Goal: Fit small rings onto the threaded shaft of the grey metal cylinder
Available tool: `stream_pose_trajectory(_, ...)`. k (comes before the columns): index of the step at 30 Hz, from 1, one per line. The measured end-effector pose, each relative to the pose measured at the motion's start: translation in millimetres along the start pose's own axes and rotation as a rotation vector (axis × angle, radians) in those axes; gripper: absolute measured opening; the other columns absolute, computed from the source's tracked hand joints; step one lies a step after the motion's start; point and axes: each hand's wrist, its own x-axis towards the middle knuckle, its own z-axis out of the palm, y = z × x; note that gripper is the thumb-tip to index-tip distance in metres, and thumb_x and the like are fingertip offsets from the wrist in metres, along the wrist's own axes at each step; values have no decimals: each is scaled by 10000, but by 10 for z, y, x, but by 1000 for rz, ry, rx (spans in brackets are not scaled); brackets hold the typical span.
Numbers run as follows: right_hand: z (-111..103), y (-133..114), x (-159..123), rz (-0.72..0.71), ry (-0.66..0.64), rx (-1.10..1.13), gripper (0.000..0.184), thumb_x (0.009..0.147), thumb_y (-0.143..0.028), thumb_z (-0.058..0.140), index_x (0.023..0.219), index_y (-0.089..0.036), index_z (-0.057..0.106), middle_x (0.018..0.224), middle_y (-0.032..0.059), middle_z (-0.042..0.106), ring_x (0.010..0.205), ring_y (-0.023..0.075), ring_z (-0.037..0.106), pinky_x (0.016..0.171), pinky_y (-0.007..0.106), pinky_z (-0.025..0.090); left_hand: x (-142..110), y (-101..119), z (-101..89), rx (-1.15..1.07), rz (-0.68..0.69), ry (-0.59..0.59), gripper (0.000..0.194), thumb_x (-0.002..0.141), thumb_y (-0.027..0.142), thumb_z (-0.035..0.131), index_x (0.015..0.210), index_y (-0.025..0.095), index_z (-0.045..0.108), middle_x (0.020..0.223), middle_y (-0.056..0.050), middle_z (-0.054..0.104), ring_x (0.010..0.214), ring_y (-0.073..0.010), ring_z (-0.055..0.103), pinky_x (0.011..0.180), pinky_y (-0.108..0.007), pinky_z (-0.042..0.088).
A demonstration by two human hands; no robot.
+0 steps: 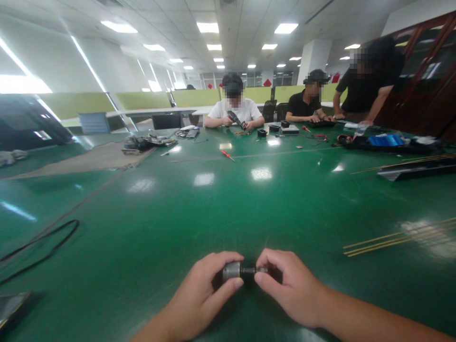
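Note:
Low in the middle of the head view, both hands meet on a short grey metal cylinder with a narrow dark shaft (232, 270). The thumb and fingers of my left hand (203, 289) close around the wide grey cylinder at its left end. With thumb and forefinger, my right hand (290, 287) pinches the thin right end of the shaft. The piece lies level from left to right, just above the green tabletop (171, 228). I cannot make out its exact kind, and my fingers hide part of both ends.
A red screwdriver (226, 155) lies farther up the table. Thin yellowish rods (395, 240) are on the right, a black cable (53, 247) on the left. Across the table, a person in white (235, 111) handles a dark tool; two people in black are at right.

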Motion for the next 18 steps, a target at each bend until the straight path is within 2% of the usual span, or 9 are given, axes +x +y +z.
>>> stream_pose_trajectory(5,-9,-12,2,-1,0,-13,108,881,-265,619,805,-191,635,667,-40,596,639,125,542,621,241,354,6,31,-10,-3,7,-1,262,940,342,600,1187,256,617,1044,-31,711,933,-201,666,833,-296,511)
stream_pose_trajectory(18,-1,-20,-8,10,1,26,110,878,-260,615,797,-187,629,661,-42,591,629,121,530,612,236,353,13,5,-8,-30,-5,-10,259,951,331,591,1207,297,597,1071,-1,700,958,-192,653,854,-295,491)
